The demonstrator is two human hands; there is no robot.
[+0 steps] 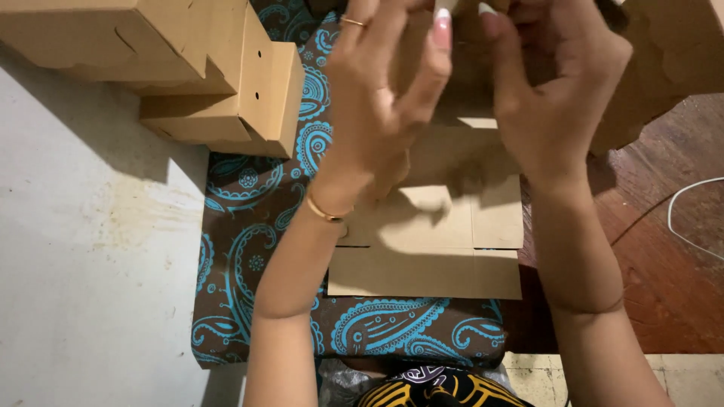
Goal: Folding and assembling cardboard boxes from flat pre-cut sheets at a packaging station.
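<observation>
Left hand (381, 98) and right hand (554, 90) both curl fingers onto the flat cardboard box blank (437, 234), gripping its upper flaps. It lies on a paisley cloth (249, 249); folded boxes (188, 68) sit nearby.

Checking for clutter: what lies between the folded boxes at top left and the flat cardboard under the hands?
Only paisley cloth separates the boxes from the cardboard, seen in the head view.
</observation>
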